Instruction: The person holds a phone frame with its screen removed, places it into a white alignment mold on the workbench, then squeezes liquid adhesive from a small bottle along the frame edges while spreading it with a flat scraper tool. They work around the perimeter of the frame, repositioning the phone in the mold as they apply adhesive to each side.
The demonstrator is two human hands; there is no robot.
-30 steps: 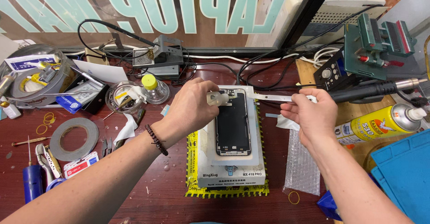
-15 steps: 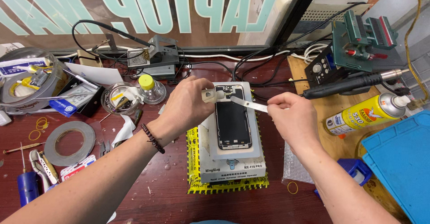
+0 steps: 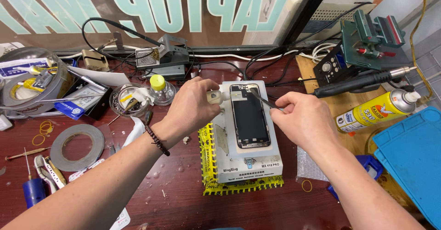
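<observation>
A phone (image 3: 249,116) with a dark screen lies face up on a white heating block (image 3: 248,163) wrapped in yellow tape. My left hand (image 3: 193,107) rests at the block's upper left corner, its taped fingertip pressed near the phone's top edge. My right hand (image 3: 301,119) grips thin metal tweezers (image 3: 262,98) whose tip touches the phone's top right corner.
A grey tape roll (image 3: 77,146) and pliers (image 3: 48,171) lie at left, beside a glass dish (image 3: 128,99) and a small yellow-capped bottle (image 3: 161,88). A yellow spray can (image 3: 376,110), a hot-air handle (image 3: 358,84), a green vise (image 3: 372,37) and a blue mat (image 3: 413,154) sit at right.
The long white strip held across the phone's top is gone. My right hand has moved left, closer to the phone, and now holds tweezers at its top corner.
</observation>
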